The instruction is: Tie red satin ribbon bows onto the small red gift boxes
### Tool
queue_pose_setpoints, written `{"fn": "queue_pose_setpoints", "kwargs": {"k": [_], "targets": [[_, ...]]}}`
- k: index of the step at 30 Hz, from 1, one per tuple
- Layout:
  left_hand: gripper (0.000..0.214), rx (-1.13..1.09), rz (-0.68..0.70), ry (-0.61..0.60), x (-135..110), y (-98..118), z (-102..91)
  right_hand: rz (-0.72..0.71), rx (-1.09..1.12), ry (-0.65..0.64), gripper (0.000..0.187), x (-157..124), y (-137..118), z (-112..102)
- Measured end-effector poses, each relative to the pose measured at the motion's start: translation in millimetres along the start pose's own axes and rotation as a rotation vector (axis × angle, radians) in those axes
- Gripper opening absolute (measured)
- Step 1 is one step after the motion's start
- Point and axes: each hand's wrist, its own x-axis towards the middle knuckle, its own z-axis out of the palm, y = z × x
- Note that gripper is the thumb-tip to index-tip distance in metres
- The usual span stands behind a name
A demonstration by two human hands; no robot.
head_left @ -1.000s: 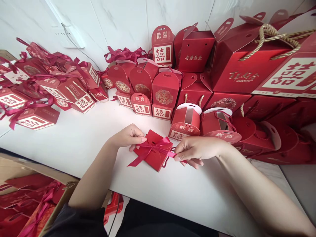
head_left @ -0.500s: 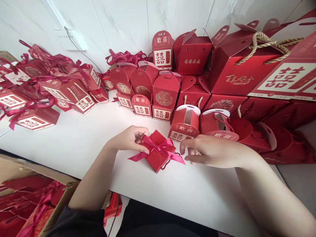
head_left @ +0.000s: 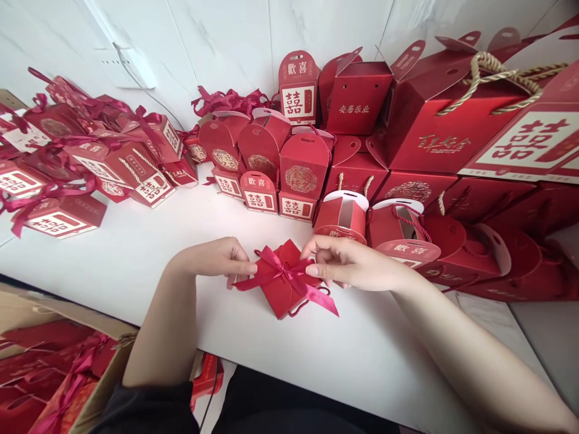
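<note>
- One small red box (head_left: 279,298) sits on the table (head_left: 362,349), near the middle, with a pink ribbon bow (head_left: 284,275) across its top.
- Left hand (head_left: 220,258): fingers pinched on the ribbon at the bow's left side (loop or tail, I cannot tell).
- Right hand (head_left: 348,262): fingers pinching the bow's right side.
- Far left, ribboned boxes (head_left: 63,220) lie heaped; far right, stacked boxes (head_left: 446,141) stand.
- Near left, a carton (head_left: 108,374) holds red packages (head_left: 47,355).
</note>
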Motion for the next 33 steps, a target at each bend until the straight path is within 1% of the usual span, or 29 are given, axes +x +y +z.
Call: {"fn": "queue_pose_setpoints", "kwargs": {"k": [2, 4, 7, 9, 13, 16, 21, 28, 31, 33], "targets": [[0.042, -0.066, 0.015, -0.090, -1, 2, 0.0, 0.020, 0.041, -0.059, 0.029, 3, 5, 0], [0.035, -0.102, 0.037, -0.119, -1, 5, 1.5, 0.034, 0.062, -0.105, 0.032, 6, 9, 0], [0.031, -0.117, 0.106, -0.085, 1, 7, 2.4, 0.047, 0.070, -0.143, 0.038, 9, 13, -1], [0.032, -0.115, 0.123, -0.083, 2, 7, 1.2, 0.034, 0.071, -0.163, 0.040, 10, 14, -3], [0.029, -0.073, 0.170, -0.075, 5, 3, -1.3, 0.024, 0.091, -0.182, 0.040, 10, 15, -6], [0.026, -0.090, 0.214, -0.079, 8, 2, -1.1, 0.026, 0.130, -0.189, 0.039, 12, 19, -7], [0.024, -0.120, 0.215, -0.110, 11, 2, -0.6, -0.001, 0.229, -0.232, 0.036, 16, 26, -8], [0.022, -0.110, 0.241, -0.134, 13, -1, -2.4, -0.017, 0.254, -0.265, 0.033, 18, 31, -11], [0.023, -0.091, 0.247, -0.122, 15, -2, -1.6, -0.027, 0.245, -0.258, 0.034, 19, 33, -11], [0.023, -0.086, 0.248, -0.103, 15, -4, -1.4, -0.037, 0.221, -0.230, 0.035, 18, 31, -10]]}}
